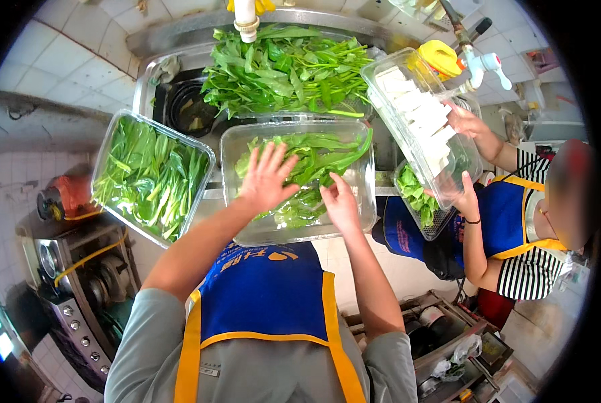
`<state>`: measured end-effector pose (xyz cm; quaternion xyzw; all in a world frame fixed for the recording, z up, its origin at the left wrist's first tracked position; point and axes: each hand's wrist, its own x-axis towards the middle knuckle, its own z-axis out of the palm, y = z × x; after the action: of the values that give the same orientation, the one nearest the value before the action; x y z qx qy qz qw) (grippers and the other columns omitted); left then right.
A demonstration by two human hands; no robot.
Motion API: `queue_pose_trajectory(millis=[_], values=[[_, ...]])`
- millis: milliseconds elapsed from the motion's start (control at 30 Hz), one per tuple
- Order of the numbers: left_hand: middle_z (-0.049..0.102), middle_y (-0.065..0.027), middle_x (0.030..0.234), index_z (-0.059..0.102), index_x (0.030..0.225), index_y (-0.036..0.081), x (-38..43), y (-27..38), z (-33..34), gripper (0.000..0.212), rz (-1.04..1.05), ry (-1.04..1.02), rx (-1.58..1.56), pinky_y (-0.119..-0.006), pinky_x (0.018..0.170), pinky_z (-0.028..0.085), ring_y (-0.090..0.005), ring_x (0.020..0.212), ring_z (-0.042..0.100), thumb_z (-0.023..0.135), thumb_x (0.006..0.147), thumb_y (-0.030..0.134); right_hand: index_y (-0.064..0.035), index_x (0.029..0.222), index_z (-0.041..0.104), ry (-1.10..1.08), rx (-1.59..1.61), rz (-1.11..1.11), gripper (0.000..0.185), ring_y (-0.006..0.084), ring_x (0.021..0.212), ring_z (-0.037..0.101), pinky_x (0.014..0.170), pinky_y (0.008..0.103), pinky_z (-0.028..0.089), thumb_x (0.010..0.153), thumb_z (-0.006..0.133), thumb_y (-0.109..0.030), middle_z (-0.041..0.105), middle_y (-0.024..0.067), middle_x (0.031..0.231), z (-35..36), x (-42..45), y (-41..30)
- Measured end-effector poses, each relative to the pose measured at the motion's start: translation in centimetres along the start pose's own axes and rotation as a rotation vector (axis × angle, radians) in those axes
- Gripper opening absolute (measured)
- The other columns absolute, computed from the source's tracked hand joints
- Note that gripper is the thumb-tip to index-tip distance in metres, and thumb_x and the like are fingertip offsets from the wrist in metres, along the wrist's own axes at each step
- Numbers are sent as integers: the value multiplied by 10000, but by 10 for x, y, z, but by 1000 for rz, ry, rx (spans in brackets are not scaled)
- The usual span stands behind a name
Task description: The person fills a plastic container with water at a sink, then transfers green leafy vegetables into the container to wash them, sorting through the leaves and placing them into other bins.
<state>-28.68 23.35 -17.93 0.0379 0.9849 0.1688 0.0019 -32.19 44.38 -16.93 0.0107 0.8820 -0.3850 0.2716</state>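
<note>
My left hand point(267, 176) is spread flat over leafy greens point(305, 194) in a clear plastic tub point(366, 221). Whether its palm touches the leaves is hard to tell. My right hand point(342, 205) is at the tub's right side, fingers bent and apart, beside the same leaves. Water glints around these greens. To the left, a second clear tub point(210, 156) is full of long-leaved greens point(151, 174) lying in water. Behind both, a large heap of stemmed green vegetables point(285, 70) fills much of the steel sink point(146, 83).
At right, a co-worker's hands point(464, 121) hold a tilted clear container point(411, 156) of white blocks, perhaps tofu. Below it, a basket point(434, 231) holds greens point(416, 191). A white pipe point(245, 22) hangs over the sink; a tap point(481, 68) projects at upper right.
</note>
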Motion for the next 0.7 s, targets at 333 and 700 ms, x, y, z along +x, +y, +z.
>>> queue_pose_trajectory(millis=[333, 700], values=[[177, -150, 1503, 322, 1415, 149, -6, 3, 15, 770, 37, -88, 91, -556, 1106, 86, -318, 1393, 151, 519, 809, 580, -42, 1295, 448, 100, -376, -534, 538, 350, 1280, 342, 979, 488, 344, 859, 570, -333, 412, 186, 1334, 17, 11, 2], [402, -165, 1366, 362, 1376, 164, 13, -26, -4, 713, -168, -148, -134, -468, 1038, 291, -330, 1244, 402, 658, 767, 387, -79, 1223, 520, 421, -452, -356, 460, 292, 1207, 437, 911, 513, 371, 827, 619, -289, 460, 144, 1290, -1, 10, 12]])
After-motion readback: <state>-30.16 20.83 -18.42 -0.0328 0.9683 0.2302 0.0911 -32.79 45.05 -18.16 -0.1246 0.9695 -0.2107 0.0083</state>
